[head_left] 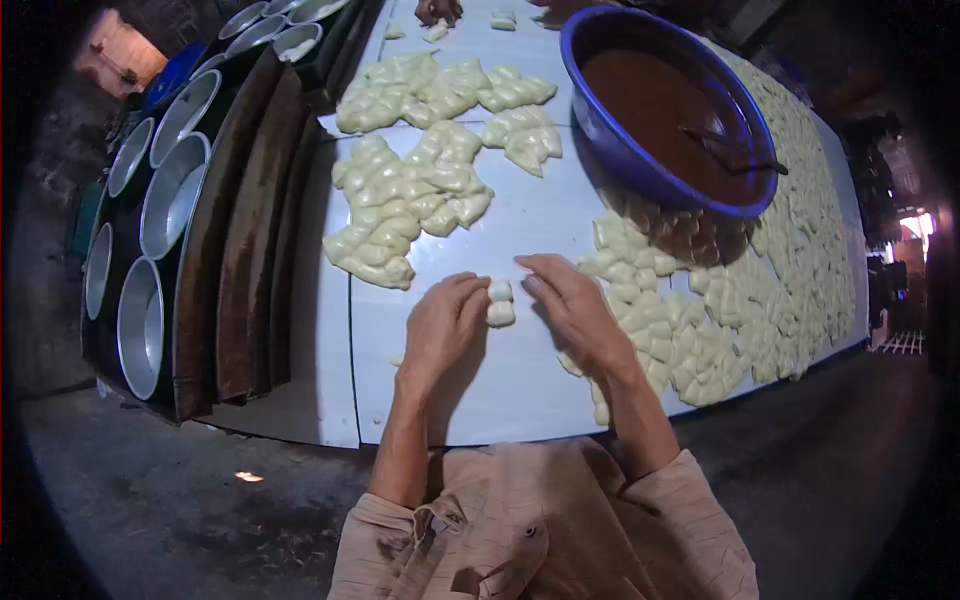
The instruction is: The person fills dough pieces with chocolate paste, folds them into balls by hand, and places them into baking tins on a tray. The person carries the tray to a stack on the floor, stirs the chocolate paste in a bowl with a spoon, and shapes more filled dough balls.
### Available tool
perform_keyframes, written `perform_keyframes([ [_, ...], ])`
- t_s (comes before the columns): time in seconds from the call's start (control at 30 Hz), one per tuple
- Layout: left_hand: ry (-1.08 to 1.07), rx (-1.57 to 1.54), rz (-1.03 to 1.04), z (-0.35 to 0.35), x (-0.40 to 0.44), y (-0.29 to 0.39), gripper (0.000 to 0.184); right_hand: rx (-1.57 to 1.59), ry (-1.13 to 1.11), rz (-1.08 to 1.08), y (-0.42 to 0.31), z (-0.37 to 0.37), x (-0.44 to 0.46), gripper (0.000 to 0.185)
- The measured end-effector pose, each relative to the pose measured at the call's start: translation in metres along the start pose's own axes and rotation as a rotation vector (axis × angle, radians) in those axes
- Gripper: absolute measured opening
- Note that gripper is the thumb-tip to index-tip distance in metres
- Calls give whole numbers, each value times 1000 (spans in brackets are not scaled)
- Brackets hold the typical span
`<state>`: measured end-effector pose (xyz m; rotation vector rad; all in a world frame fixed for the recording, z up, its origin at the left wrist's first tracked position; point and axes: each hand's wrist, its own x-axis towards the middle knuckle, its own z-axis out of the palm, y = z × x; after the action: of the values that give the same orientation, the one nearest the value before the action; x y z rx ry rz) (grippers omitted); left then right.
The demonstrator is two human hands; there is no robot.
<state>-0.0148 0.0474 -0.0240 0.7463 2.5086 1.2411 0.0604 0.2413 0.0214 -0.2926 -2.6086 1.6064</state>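
Observation:
A small piece of pale dough, pinched into two or three lobes, lies on the white tabletop between my hands. My left hand is beside it, fingertips against or very near its left side; its fingers are bent but not wrapped round the dough. On the other side, my right hand is apart from the piece, index finger stretched forward and thumb separate, with nothing visible in it. Close to my right wrist spread many joined dough pieces. More glossy dough lies beyond my left hand.
A blue basin of brown liquid stands at the back right, a dark-handled utensil in it. Round metal pans are stacked sideways at the left beside dark boards. Another person's hand shows at the far edge.

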Motion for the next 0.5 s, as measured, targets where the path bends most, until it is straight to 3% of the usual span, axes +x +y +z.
perform_keyframes([
  [0.03,-20,-11,1,2,0,1,33,-129,-64,51,-1,-17,-3,31],
  [0.17,144,-161,-101,-1,-6,18,35,-656,-344,-153,4,-52,-49,47],
  [0.2,105,-199,-107,1,-7,21,35,-784,-348,-246,15,-48,-62,46],
  [0.27,33,-266,-121,3,-11,30,35,-742,-273,-335,26,-44,-77,38],
  [0.37,-147,-198,128,24,-17,47,46,-433,-161,-157,38,-45,-89,26],
  [0.47,-325,-148,402,68,-19,56,60,193,88,410,30,-49,-103,26],
  [0.5,-357,-186,415,83,-19,63,60,516,249,190,41,-42,-103,31],
])
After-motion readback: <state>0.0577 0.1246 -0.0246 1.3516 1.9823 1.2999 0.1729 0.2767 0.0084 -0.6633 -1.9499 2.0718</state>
